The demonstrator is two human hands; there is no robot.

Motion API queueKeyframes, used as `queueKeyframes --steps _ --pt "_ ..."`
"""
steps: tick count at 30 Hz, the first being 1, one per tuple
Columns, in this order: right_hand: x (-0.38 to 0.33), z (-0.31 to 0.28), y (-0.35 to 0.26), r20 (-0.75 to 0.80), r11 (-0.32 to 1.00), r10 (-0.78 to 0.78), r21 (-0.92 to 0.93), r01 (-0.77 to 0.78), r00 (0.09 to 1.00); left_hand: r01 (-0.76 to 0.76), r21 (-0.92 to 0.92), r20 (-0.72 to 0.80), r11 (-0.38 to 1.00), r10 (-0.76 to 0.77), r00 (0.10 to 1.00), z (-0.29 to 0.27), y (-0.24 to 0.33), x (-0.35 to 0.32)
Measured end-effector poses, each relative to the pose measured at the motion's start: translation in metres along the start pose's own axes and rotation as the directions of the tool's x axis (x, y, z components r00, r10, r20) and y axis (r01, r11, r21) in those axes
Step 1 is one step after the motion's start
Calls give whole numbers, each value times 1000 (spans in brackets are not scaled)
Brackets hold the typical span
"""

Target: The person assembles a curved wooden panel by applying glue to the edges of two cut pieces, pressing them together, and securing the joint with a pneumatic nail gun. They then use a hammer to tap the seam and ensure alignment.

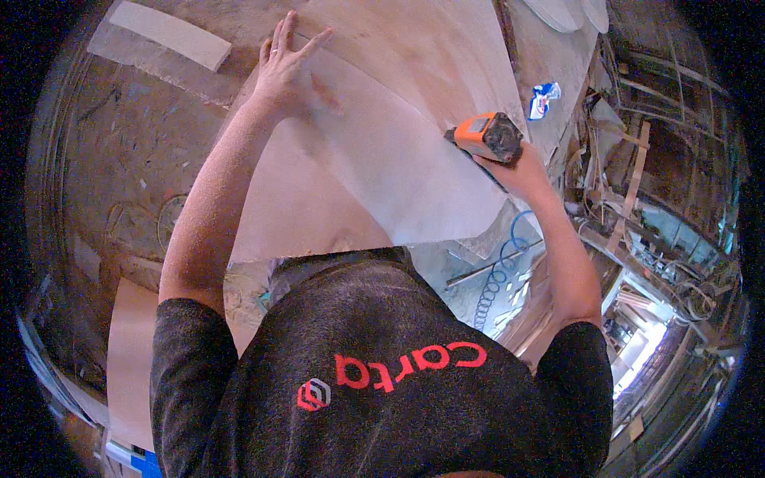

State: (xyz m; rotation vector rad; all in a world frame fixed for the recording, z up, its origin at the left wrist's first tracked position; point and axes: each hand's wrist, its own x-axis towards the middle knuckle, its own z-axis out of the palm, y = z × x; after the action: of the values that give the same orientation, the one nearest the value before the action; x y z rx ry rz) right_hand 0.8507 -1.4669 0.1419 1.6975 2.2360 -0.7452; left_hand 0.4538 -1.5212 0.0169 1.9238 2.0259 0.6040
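Note:
My left hand [285, 73] presses down with fingers spread on thin pale sheets, close to where one sheet's edge crosses another. In my right hand [522, 170] is an orange and black air stapler or nailer [483, 137]; which of the two I cannot tell. Its nose rests at or just above the right edge of the upper pale sheet [398, 179]. The handle is mostly hidden by my fingers and the tool's body. A second, browner sheet [291, 199] lies under it on the near left.
A coiled blue air hose [488, 291] hangs below my right forearm. A pale strip [171, 36] lies at the far left. Beside the sheets on the right is a crumpled blue and white packet [543, 101]. Scrap wood [633, 171] is heaped farther right.

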Motion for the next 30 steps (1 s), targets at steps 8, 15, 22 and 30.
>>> queueKeyframes --steps 8,15,22,30 --pt "19 7 -55 -33 977 -112 181 117 993 -29 -82 -7 996 28 1000 -4 -20 2" --pt "34 12 -64 -46 965 -162 200 168 986 -75 -97 -36 992 72 997 1 -25 8" --pt "42 13 -65 -51 963 -216 155 222 975 -42 -89 -6 995 42 999 4 -27 10" --pt "45 15 -57 -44 986 -160 45 162 986 -14 -75 -1 997 14 1000 1 -22 10"
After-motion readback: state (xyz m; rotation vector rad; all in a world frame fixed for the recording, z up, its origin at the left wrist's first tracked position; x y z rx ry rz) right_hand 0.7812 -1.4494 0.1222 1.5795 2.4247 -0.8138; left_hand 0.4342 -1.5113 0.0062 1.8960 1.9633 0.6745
